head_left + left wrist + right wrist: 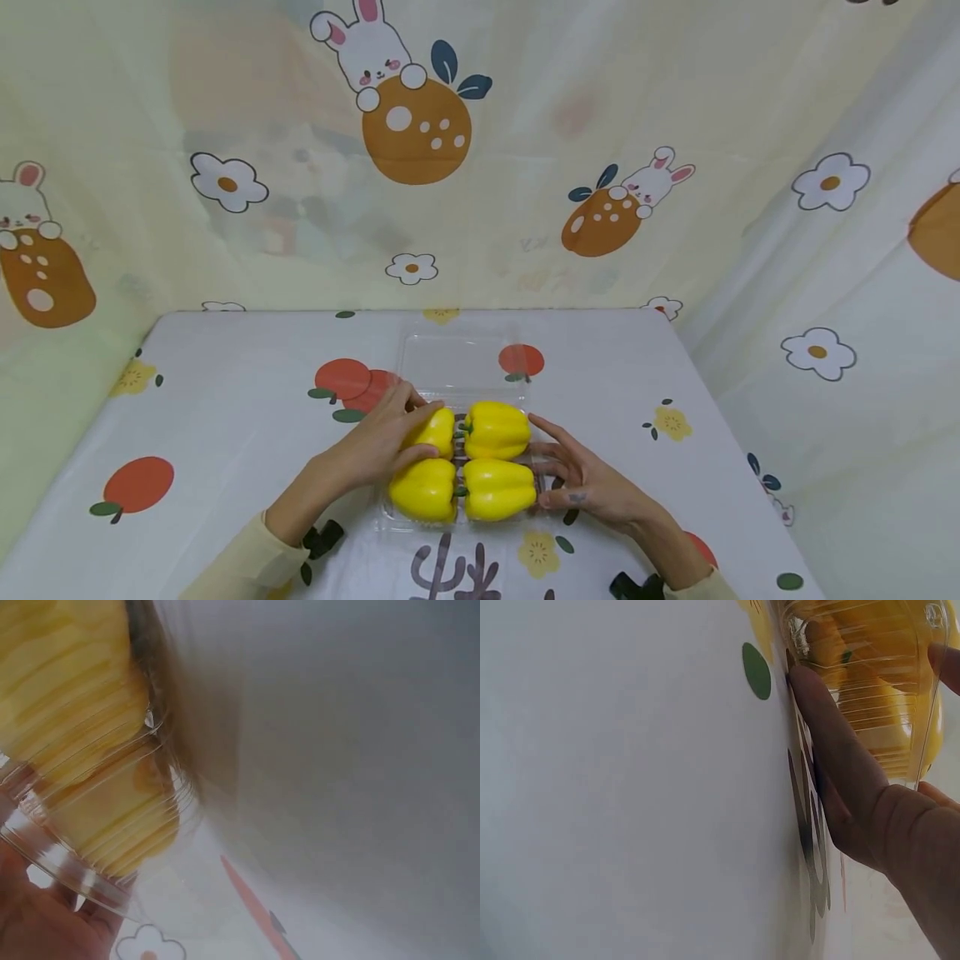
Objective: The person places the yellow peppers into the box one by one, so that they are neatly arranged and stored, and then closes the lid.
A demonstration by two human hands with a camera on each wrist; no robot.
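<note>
Several yellow bell peppers [498, 490] lie in two rows in a clear plastic clamshell box [405, 523], their stems pointing inward. My left hand [375, 446] reaches over the box's left side and holds the back-left bell pepper [435, 433] between the thumb and fingers, covering part of it. On the other side, my right hand [588, 483] grips the box's right edge. In the right wrist view one finger [832, 724] lies along the outside of the ribbed wall. The left wrist view shows peppers [112, 817] through the box's side.
The box's transparent lid [457, 360] lies folded open toward the back. A white cloth [240, 417] printed with fruit and flowers covers the table. Patterned curtains [525, 225] hang behind and at both sides. Black straps [324, 539] are on both wrists.
</note>
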